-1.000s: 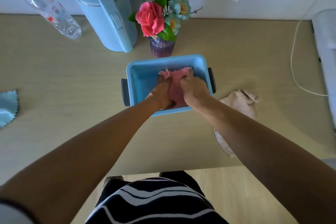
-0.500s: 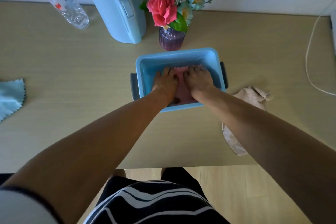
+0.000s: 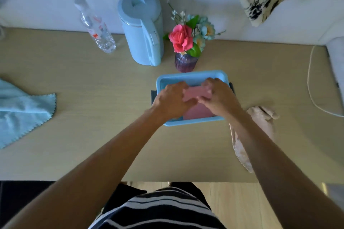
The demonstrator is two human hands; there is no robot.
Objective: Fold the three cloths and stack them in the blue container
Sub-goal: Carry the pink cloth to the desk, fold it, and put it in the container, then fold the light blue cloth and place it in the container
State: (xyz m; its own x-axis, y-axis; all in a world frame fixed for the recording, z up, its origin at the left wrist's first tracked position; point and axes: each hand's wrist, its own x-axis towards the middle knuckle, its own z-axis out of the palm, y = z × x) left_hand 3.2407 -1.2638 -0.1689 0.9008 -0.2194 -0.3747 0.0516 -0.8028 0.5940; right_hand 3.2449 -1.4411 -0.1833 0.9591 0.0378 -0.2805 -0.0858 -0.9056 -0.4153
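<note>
The blue container (image 3: 191, 77) stands mid-table in front of the vase. A folded pink cloth (image 3: 197, 111) lies inside it. My left hand (image 3: 172, 101) and my right hand (image 3: 218, 95) are both over the container, fingers curled on the cloth's far part, which looks lifted slightly. A light blue cloth (image 3: 22, 111) lies spread at the table's left edge. A crumpled beige cloth (image 3: 260, 117) lies right of the container, partly under my right forearm.
Behind the container stand a purple vase with flowers (image 3: 186, 46), a pale blue kettle (image 3: 143, 31) and a clear plastic bottle (image 3: 95, 28). A white cable (image 3: 310, 83) runs along the right side. The table's near edge is by my lap.
My hands went from pressing flat on the pink cloth to curling and pinching its far part. The camera view tilted up, showing more of the table's left side.
</note>
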